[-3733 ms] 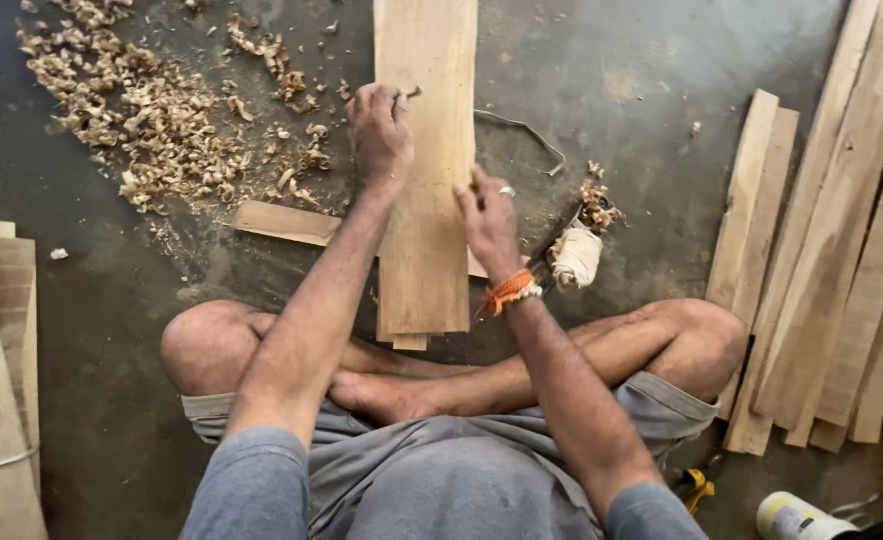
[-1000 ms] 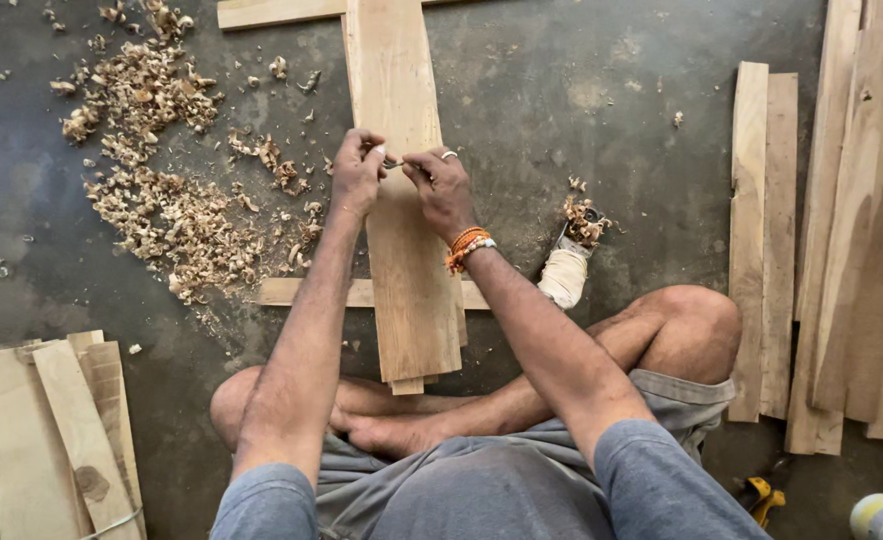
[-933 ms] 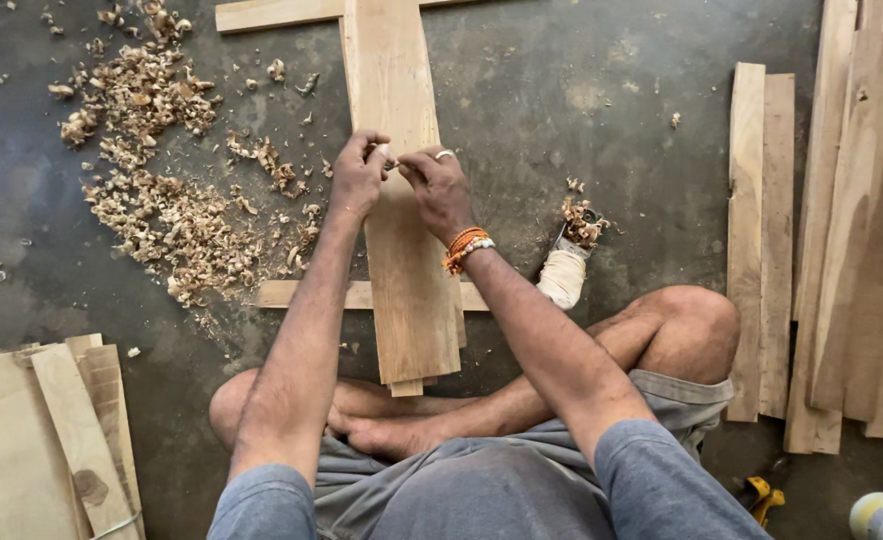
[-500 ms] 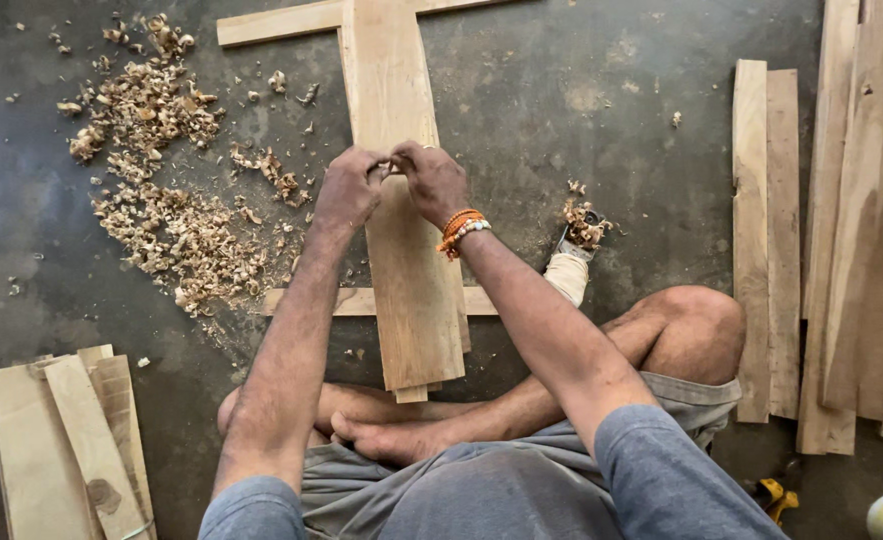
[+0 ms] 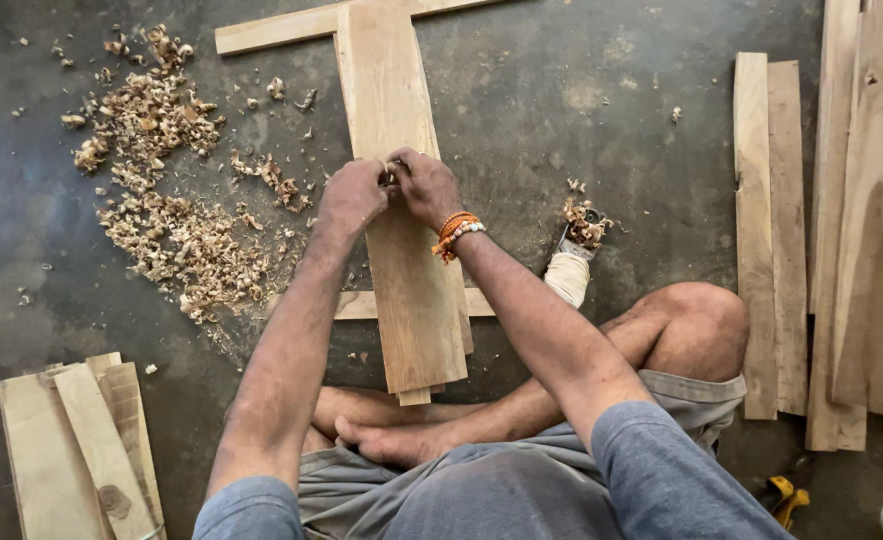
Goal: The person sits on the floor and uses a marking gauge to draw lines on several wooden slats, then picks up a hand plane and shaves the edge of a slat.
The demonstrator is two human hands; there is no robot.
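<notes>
Left hand (image 5: 353, 196) and right hand (image 5: 427, 186) meet knuckle to knuckle over long pale wooden plank (image 5: 401, 250), both arms stretched forward. Fingers of both curled, pinching small item between them; too small to identify. Plank lies lengthwise on dark concrete floor (image 5: 581, 110), across thin wooden crosspiece (image 5: 361, 304). Pile of wood shavings (image 5: 166, 200) toward floor's left edge. Stack of long boards (image 5: 831, 230) along right edge.

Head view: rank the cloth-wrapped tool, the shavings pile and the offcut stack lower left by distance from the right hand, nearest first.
1. Cloth-wrapped tool, just right of the right hand.
2. Shavings pile, to the left, beyond the left hand.
3. Offcut stack, far lower left.
</notes>
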